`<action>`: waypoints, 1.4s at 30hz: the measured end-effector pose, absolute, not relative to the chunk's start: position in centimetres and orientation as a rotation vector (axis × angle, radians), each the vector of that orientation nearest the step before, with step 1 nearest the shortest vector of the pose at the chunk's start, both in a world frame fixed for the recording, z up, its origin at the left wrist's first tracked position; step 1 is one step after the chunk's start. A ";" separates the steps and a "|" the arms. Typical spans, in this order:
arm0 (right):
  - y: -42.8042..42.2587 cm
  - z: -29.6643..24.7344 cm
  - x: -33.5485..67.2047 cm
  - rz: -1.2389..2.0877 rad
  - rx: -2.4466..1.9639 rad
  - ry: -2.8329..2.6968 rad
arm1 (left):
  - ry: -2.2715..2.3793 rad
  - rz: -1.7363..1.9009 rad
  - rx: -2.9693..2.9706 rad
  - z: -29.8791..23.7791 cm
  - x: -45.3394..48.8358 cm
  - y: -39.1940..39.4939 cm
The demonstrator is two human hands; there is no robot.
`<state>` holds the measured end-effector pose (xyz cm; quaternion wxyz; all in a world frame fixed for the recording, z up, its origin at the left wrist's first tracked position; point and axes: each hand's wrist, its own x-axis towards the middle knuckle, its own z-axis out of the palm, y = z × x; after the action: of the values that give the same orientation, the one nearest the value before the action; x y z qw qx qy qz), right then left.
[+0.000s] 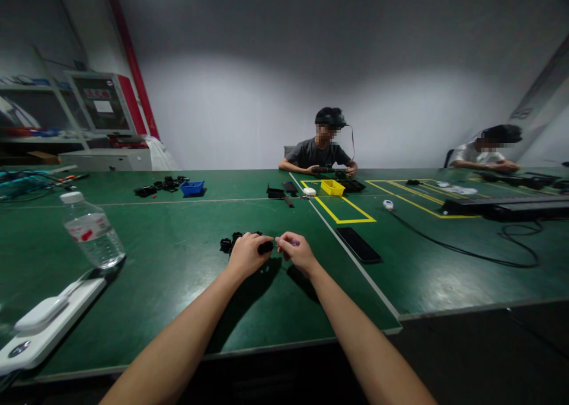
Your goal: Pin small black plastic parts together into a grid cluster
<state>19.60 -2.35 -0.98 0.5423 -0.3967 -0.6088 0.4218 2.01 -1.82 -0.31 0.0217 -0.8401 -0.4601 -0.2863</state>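
My left hand [247,252] is closed round a small black plastic part [265,247] just above the green table [178,286]. My right hand [296,251] is pinched shut right beside it, fingertips almost touching the same part; a small purplish item shows in that pinch, too small to name. Several more black parts [229,242] lie in a cluster on the table just left of and behind my left hand.
A water bottle [91,230] and white devices [47,322] sit at the left. A dark phone [358,244] lies to the right. Farther back are a blue bin [192,187], a yellow bin [332,187], cables, and two seated people across the table.
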 end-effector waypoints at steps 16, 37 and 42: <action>-2.4 -1.1 19.6 0.926 -0.986 -1.506 | -1.449 -0.777 -2.617 -0.2 2.0 -1.9; -2.4 -1.0 19.8 0.961 -0.873 -1.450 | -1.363 -0.999 -2.642 0.1 2.3 -2.0; -2.7 -0.6 19.6 0.963 -0.881 -1.535 | -1.335 -0.927 -2.626 0.0 1.9 -1.8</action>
<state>19.64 -2.70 -0.64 0.5342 -0.3698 -0.6439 0.4040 1.89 -1.84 0.01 0.0267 -0.8501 -0.4320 -0.3000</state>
